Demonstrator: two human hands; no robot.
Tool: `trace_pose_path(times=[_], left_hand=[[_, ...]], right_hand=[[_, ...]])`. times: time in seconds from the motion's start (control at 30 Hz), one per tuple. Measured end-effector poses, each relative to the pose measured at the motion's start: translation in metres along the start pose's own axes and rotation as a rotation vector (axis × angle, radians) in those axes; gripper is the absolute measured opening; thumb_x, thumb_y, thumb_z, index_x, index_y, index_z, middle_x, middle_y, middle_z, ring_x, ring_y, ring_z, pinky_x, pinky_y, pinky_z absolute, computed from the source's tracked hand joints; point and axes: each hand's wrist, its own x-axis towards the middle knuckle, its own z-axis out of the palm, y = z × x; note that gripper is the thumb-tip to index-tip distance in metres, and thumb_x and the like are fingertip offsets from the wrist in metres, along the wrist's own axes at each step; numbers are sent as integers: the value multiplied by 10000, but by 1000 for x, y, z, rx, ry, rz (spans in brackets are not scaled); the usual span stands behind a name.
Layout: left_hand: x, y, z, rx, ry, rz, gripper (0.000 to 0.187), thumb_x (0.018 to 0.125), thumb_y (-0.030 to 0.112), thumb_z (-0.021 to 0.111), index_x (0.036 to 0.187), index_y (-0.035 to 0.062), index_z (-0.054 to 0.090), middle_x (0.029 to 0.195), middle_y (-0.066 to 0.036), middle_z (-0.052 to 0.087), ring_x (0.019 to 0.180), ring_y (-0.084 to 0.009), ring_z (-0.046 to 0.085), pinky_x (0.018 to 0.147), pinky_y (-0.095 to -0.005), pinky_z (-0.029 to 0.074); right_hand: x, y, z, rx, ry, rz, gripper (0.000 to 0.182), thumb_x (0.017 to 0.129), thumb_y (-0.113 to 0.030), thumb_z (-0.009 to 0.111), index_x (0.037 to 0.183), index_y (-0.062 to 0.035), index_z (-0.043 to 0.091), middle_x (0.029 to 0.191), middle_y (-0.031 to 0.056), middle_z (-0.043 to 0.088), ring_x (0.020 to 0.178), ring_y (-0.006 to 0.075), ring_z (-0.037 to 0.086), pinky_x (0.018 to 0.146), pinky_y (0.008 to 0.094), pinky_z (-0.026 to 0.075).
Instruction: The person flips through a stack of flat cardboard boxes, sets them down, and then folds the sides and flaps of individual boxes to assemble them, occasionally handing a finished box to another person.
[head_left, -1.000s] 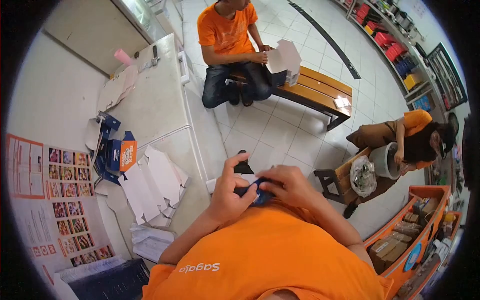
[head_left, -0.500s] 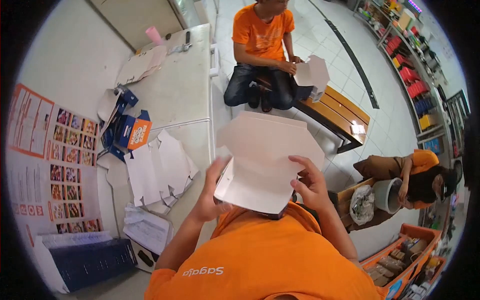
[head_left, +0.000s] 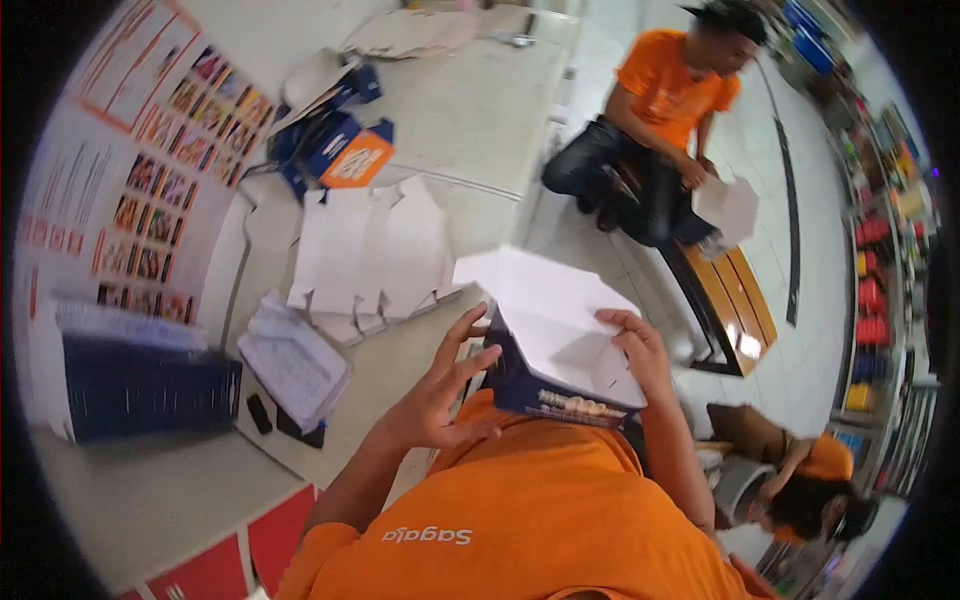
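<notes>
A cardboard food box (head_left: 555, 340), white inside and dark blue with print outside, sits close in front of my orange shirt with its lid flap raised. My right hand (head_left: 643, 362) grips its right wall, with the thumb and fingers around the edge. My left hand (head_left: 440, 385) is beside the box's left wall, fingers spread apart and holding nothing. On the table to the left lies a stack of flat white box blanks (head_left: 375, 250). Behind it are folded blue boxes (head_left: 325, 145), one with an orange printed panel.
Papers (head_left: 295, 360) and a large dark blue carton piece (head_left: 150, 385) lie on the left of the table (head_left: 470, 130). One person (head_left: 670, 95) sits on a wooden bench (head_left: 735, 300) holding another box; a second person (head_left: 815, 470) bends over a bucket (head_left: 740, 485). Shelves line the right.
The view has swung left, shifting the table and people rightward. My left hand has come off the box's left side, and the box has tilted so its printed blue front shows.
</notes>
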Motion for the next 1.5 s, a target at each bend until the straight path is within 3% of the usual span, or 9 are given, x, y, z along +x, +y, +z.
trace_pose_path(times=[0.23,0.33,0.43,0.63,0.67,0.9,1.03,1.2,1.5], left_hand=[[-62,21,5,169,333,-300,965,791,354,875,1581,128,369,1639,-330,139,1545,-480,191,1234,-518,231],[-101,6,36,-117,691,-365,758,916,187,709,1581,88,361,1657,-318,118,1565,-439,158,1255,-498,162],[-111,20,40,141,796,-428,632,984,66,543,1587,82,355,1679,-292,92,1573,-424,132,1264,-485,113],[-139,18,43,-143,1060,-477,455,1027,89,488,1481,72,450,1650,-273,137,1559,-394,174,1250,-479,165],[-143,18,39,66,1019,-504,391,1034,76,460,1424,72,495,1632,-272,142,1544,-406,193,1241,-477,176],[-173,-23,31,553,943,-274,354,1037,243,554,1368,115,559,1624,-336,55,1519,-525,161,1226,-550,182],[-260,-90,29,760,980,-351,622,975,614,593,1357,142,460,1613,-374,89,1506,-543,184,1191,-638,184],[-305,-104,30,831,892,-660,718,847,276,844,1377,64,409,1606,-360,105,1461,-558,247,1201,-611,241],[-285,-114,29,574,877,-956,1048,772,318,910,1543,-24,288,1503,-362,347,1431,-531,317,1164,-591,327]], right_hand=[[39,17,67,-244,-333,14,454,910,-3,520,1351,-61,611,993,36,630,933,90,555,865,214,428],[33,22,96,-143,-619,-127,957,996,-777,315,1649,-91,179,1631,239,326,1499,352,331,1177,461,347],[15,43,119,-235,-712,-246,624,1106,-277,484,1628,-34,244,1615,283,352,1534,343,319,1198,418,303],[14,38,173,-704,-639,-312,488,1081,-69,477,1548,28,375,1270,276,685,1191,368,690,981,374,531],[20,52,177,-641,-682,-605,517,1054,4,481,1557,14,362,1256,253,701,1142,378,712,925,350,560],[51,52,186,-632,-883,-755,581,1022,-8,557,1557,24,333,1504,263,523,1377,387,546,1127,423,446],[81,80,172,-725,-836,-487,694,970,-102,693,1558,4,340,1581,254,406,1454,430,419,1198,464,348],[144,97,185,-1036,-637,-849,515,871,-106,765,1343,-17,580,1513,243,483,1384,429,477,1129,493,420],[219,124,236,-1482,-810,-989,728,902,-415,734,1462,-15,497,1608,246,350,1508,483,279,1215,614,271]])
